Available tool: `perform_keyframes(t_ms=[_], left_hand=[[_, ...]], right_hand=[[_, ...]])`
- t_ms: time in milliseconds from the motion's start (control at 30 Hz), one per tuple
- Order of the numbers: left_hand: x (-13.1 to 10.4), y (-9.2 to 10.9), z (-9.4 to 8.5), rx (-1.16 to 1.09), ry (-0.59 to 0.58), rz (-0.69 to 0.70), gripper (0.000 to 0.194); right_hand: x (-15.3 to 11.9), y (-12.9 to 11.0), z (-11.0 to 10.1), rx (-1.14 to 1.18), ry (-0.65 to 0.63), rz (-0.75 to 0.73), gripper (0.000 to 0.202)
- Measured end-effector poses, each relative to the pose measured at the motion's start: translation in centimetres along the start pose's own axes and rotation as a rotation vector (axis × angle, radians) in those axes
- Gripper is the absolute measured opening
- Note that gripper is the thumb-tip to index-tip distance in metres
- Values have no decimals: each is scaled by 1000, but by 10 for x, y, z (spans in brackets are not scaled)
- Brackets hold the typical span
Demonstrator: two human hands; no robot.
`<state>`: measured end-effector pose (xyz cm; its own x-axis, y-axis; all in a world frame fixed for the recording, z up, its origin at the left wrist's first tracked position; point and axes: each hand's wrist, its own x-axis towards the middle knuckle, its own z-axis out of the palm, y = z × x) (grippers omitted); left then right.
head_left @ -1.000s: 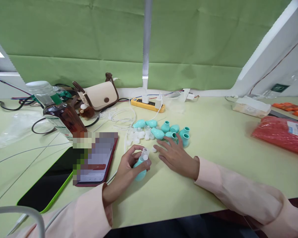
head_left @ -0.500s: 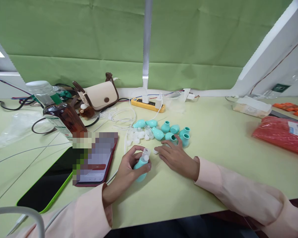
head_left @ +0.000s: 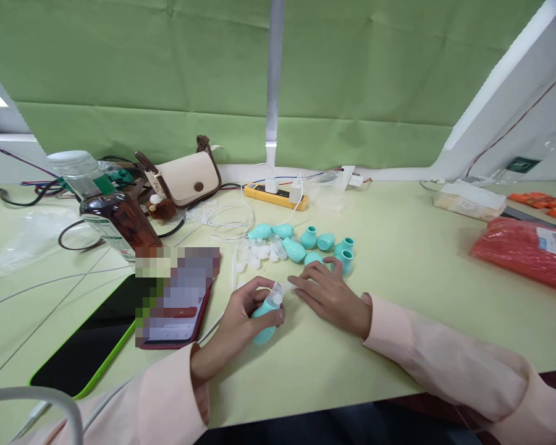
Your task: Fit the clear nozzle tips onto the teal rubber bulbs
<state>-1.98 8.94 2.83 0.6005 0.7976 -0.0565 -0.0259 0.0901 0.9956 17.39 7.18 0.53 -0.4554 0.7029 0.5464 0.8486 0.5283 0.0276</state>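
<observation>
My left hand (head_left: 248, 312) is closed around a teal squeeze bulb (head_left: 265, 327), tilted up, with a translucent nozzle (head_left: 276, 293) on its neck. Just right of that nozzle, my right hand (head_left: 327, 293) pinches a small whitish translucent piece (head_left: 288, 285) at its fingertips, partly hidden. Its other fingers reach out over the nearest bulbs. Several loose teal bulbs (head_left: 294, 250) lie or stand beyond the right hand, some with their open necks showing. Left of them sits a heap of small translucent pieces (head_left: 259, 252).
Left of my hands lie a phone in a red case (head_left: 180, 309) and a green-edged phone (head_left: 92, 337). A bottle of brown liquid (head_left: 120, 222), a cream handbag (head_left: 189, 179) and a yellow power strip (head_left: 275, 196) stand behind. A red package (head_left: 523, 250) lies at right.
My left hand has tipped the bulb slightly to the right. The right fingertips and the small piece have come closer to the nozzle, and the right hand covers more of the nearest bulb.
</observation>
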Motion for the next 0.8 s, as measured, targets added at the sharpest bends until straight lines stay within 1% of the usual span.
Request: perform_keyframes(t_ms=[100, 133, 200, 300, 400, 533, 700, 800], left_hand=[[1, 1, 0, 39, 24, -32, 21], [1, 1, 0, 57, 39, -40, 20], [1, 2, 0, 97, 63, -50, 19], [1, 3, 1, 163, 90, -42, 21], [0, 3, 2, 203, 90, -34, 19], [-1, 3, 1, 223, 75, -48, 16], [-2, 0, 1, 310, 72, -25, 21], [-2, -1, 1, 353, 66, -2, 23]], right_hand=[[2, 1, -3, 190, 184, 63, 17], [3, 1, -4, 275, 223, 74, 18], [5, 1, -6, 463, 253, 77, 22], [6, 0, -9, 698, 221, 101, 28], [5, -2, -13, 841, 146, 146, 29], [3, -4, -15, 973, 74, 184, 27], [3, -6, -14, 1154, 55, 237, 23], [3, -7, -14, 1201, 47, 278, 20]])
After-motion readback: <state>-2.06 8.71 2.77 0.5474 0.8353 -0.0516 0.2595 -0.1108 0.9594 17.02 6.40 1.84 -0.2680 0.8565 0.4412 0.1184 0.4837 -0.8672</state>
